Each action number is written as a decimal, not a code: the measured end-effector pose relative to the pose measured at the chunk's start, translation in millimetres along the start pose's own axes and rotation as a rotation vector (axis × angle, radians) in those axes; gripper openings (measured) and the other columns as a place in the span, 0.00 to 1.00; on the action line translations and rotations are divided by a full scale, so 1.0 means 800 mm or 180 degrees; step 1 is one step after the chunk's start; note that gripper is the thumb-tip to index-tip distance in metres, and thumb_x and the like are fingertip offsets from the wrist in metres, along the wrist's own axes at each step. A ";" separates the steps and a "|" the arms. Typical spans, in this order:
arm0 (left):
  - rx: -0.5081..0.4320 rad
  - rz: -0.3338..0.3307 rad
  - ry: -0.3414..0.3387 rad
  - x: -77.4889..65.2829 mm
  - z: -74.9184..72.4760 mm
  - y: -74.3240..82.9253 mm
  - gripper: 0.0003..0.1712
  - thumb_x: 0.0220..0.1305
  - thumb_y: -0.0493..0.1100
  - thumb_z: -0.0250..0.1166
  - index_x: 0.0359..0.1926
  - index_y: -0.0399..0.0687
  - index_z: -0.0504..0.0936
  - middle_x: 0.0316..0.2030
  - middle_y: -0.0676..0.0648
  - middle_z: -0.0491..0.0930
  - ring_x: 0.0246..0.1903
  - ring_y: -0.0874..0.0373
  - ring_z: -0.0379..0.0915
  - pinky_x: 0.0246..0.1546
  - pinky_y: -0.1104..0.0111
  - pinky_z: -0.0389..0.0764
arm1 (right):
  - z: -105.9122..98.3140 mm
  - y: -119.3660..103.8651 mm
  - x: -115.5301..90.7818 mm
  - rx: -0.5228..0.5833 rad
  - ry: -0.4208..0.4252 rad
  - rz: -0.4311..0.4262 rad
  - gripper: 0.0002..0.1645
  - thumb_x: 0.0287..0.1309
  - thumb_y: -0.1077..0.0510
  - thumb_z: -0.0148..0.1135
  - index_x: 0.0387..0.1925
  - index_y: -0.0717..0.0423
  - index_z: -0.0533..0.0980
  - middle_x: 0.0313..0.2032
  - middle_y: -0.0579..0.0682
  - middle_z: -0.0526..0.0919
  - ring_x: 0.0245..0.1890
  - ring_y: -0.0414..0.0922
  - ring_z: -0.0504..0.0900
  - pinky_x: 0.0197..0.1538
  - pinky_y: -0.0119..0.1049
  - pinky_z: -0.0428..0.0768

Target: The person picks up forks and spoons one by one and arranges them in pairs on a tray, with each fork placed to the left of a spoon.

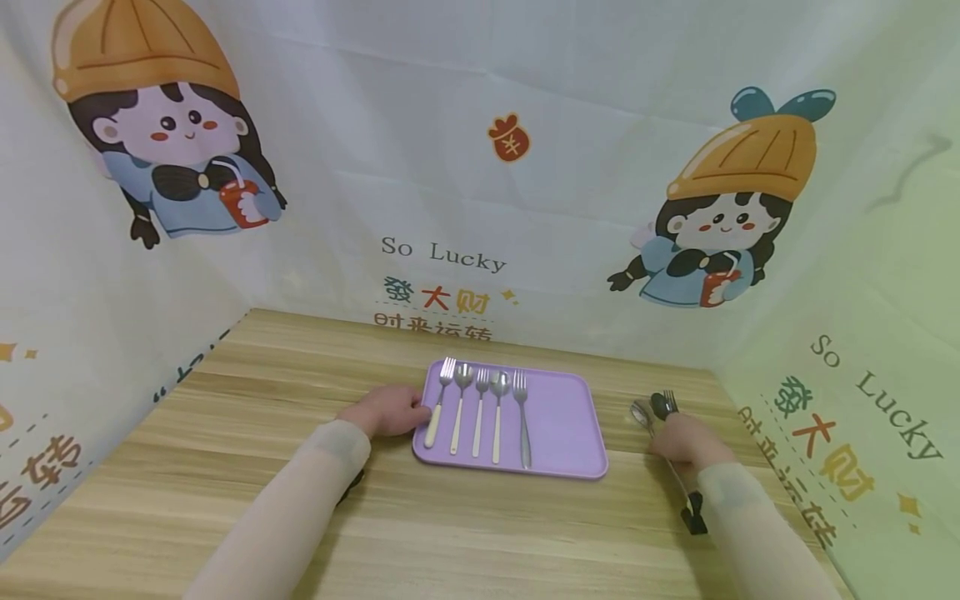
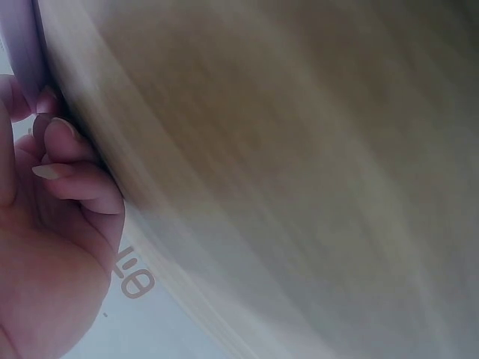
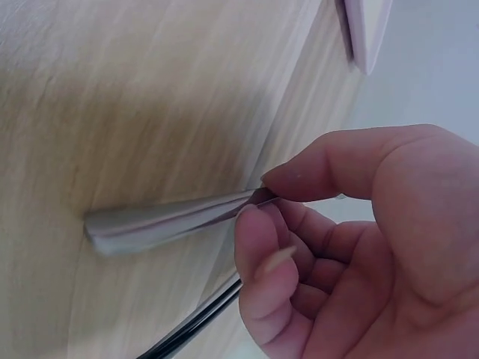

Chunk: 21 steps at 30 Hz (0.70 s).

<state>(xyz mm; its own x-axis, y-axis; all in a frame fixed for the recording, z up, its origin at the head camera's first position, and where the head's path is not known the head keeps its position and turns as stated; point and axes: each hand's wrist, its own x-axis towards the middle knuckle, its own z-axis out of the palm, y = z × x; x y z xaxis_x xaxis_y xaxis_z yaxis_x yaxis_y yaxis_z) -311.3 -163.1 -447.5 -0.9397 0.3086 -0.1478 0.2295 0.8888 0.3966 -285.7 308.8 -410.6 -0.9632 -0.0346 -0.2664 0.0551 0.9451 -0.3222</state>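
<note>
My left hand (image 1: 386, 410) pinches the left rim of the lilac tray (image 1: 558, 429), thumb on one side and curled fingers below. Across the tray's left and middle lie forks and spoons side by side; the leftmost fork (image 1: 433, 425) has a cream handle, and the rightmost fork (image 1: 523, 421) is all metal. Right of the tray, my right hand (image 1: 684, 439) pinches a flared silver cutlery handle (image 3: 165, 223) between thumb and fingertips. A silver spoon (image 1: 640, 412), a dark spoon (image 1: 660, 405) and a fork (image 1: 670, 402) show beyond it; I cannot tell which one is pinched.
The wooden table (image 1: 480, 533) runs back to a printed white cloth (image 1: 570, 250) that hangs at the back and both sides. A dark, thin handle (image 3: 191, 325) lies beside the pinched one in the right wrist view.
</note>
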 end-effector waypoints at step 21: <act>0.0000 -0.0050 -0.0029 0.001 -0.001 0.000 0.18 0.67 0.54 0.55 0.23 0.52 0.73 0.19 0.51 0.72 0.20 0.58 0.67 0.24 0.66 0.68 | -0.009 -0.053 0.003 0.0162 0.0035 -0.0441 0.23 0.60 0.59 0.54 0.10 0.50 0.66 0.06 0.41 0.65 0.07 0.37 0.60 0.16 0.30 0.65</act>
<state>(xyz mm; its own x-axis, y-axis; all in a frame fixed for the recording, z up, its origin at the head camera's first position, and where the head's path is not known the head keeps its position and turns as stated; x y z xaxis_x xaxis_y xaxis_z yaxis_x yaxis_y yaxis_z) -312.2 -163.2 -447.2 -0.9408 0.2975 -0.1622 0.2147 0.8937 0.3941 -292.3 270.9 -390.7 -0.9653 -0.1599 -0.2063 -0.0657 0.9138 -0.4008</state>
